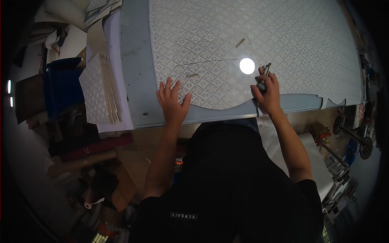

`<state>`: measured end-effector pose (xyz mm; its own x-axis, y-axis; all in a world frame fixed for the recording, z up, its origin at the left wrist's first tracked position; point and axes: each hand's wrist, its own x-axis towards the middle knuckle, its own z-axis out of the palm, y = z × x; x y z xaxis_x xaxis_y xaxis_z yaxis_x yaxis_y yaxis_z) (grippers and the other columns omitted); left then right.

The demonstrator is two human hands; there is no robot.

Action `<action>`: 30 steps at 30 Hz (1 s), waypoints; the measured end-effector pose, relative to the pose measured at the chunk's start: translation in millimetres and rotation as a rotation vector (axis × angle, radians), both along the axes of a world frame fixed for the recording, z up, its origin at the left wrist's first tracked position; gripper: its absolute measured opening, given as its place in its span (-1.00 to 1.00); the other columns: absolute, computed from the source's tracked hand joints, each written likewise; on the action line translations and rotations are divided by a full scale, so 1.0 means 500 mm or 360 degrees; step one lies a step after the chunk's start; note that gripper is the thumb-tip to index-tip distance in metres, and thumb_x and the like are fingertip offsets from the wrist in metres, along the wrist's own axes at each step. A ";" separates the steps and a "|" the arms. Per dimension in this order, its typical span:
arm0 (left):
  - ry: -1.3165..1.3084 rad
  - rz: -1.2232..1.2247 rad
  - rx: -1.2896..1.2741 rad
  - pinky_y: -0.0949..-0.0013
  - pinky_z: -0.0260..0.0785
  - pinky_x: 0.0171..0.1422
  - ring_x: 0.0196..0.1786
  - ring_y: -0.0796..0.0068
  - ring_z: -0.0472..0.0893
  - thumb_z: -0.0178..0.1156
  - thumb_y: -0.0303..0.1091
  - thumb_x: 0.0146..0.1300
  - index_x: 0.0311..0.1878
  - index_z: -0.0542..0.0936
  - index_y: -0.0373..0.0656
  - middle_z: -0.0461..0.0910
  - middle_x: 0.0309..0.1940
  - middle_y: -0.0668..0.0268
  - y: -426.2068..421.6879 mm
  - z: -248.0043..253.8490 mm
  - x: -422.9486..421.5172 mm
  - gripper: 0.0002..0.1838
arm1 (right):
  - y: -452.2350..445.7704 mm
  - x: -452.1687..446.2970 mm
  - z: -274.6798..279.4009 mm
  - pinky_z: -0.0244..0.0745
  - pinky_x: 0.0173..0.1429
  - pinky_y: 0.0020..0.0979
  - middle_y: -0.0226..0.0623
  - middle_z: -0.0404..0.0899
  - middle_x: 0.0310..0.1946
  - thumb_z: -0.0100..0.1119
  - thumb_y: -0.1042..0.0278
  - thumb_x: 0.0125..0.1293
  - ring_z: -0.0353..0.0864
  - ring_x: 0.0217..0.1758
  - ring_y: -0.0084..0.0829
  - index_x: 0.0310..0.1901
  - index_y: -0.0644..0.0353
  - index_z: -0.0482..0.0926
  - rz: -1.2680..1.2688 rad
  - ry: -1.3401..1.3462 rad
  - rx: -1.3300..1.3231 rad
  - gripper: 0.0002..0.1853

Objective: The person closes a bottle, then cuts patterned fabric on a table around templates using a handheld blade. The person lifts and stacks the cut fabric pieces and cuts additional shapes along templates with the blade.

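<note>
A pale patterned sheet (210, 24) covers much of the grey table, its front edge wavy. My left hand (172, 103) lies on the sheet's front left corner with fingers spread, holding nothing. Farther right, my right hand (269, 95) is closed round a small metal tool with a dark rounded part (261, 86); its exact kind is unclear. Between the hands, thin curved lines (214, 60) cross the sheet, perhaps the edges of a clear template. Two small tan strips, one near my left hand (192, 75) and one farther back (240, 42), lie on the pattern. A round bright glare hides part of the surface.
A stack of patterned pieces (99, 89) rests left of the grey table (137, 77), beside a blue container (65, 87). Rolls (85, 162) and scraps lie at lower left. A metal bar with round ends (352, 133) and assorted materials stand at right.
</note>
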<state>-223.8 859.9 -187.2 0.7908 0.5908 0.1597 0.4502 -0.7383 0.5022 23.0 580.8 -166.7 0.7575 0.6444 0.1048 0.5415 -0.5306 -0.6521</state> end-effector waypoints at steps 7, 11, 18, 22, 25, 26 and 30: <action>0.0114 0.0028 -0.0075 -0.45 -0.19 0.60 0.59 -0.24 0.15 0.41 -0.05 0.25 0.29 0.61 -0.09 0.29 0.54 0.07 0.002 0.034 0.011 -0.42 | -0.022 -0.009 -0.022 0.62 0.05 -0.50 -0.26 0.78 -0.08 0.36 0.46 0.39 0.72 -0.10 -0.50 0.04 0.27 0.61 -0.0591 0.0289 0.0875 -0.76; 0.0190 -0.0046 0.0106 -0.27 0.08 0.51 0.39 -0.13 0.36 0.43 -0.13 0.21 0.09 0.68 -0.16 0.51 0.24 0.09 0.019 0.067 0.089 -0.56 | -0.077 -0.017 0.077 0.57 -0.02 -0.52 -0.37 0.71 -0.24 0.36 0.40 0.43 0.69 -0.16 -0.57 -0.09 0.31 0.65 -0.0876 0.0837 0.0593 -0.84; 0.0215 -0.0735 -0.0249 0.05 0.47 0.23 0.25 -0.01 0.45 0.48 -0.22 0.11 0.08 0.63 -0.22 0.56 0.05 0.09 -0.085 0.105 0.350 -0.51 | -0.057 -0.048 0.127 0.54 -0.18 -0.49 -0.35 0.69 -0.41 0.41 0.37 0.33 0.60 -0.33 -0.62 -0.20 0.27 0.63 -0.0572 0.0513 0.0320 -0.83; 0.0505 -0.0891 -0.0050 0.04 0.48 0.32 0.29 -0.03 0.43 0.60 -0.15 -0.04 0.29 0.48 -0.18 0.44 0.21 0.05 -0.144 0.123 0.417 -0.19 | -0.035 -0.079 0.113 0.58 -0.23 -0.34 -0.14 0.71 -0.40 0.43 0.32 0.29 0.72 -0.36 -0.32 -0.16 0.23 0.60 -0.0507 0.0464 0.0201 -0.77; 0.0761 -0.0883 0.0082 0.04 0.49 0.34 0.32 -0.05 0.42 0.66 -0.08 -0.11 0.36 0.41 -0.15 0.38 0.29 0.05 -0.155 0.133 0.437 -0.04 | -0.024 -0.097 0.106 0.57 -0.26 -0.33 -0.12 0.72 -0.38 0.41 0.33 0.31 0.74 -0.37 -0.27 -0.12 0.22 0.60 -0.0446 0.0345 0.0048 -0.77; 0.0826 -0.0872 0.0100 0.05 0.49 0.35 0.33 -0.05 0.41 0.68 -0.04 -0.14 0.37 0.39 -0.15 0.36 0.31 0.06 -0.157 0.135 0.442 0.00 | -0.023 -0.102 0.102 0.57 -0.26 -0.36 -0.15 0.72 -0.37 0.40 0.34 0.32 0.73 -0.36 -0.36 -0.09 0.23 0.60 -0.0408 0.0303 -0.0031 -0.77; 0.0932 -0.0847 -0.0010 -0.16 0.43 0.38 0.43 -0.09 0.32 0.69 -0.03 -0.14 0.43 0.35 -0.09 0.25 0.43 0.01 -0.161 0.141 0.452 0.06 | -0.014 -0.110 0.102 0.58 -0.26 -0.30 -0.09 0.74 -0.32 0.40 0.35 0.32 0.76 -0.34 -0.17 -0.08 0.21 0.59 -0.0363 0.0300 -0.0086 -0.77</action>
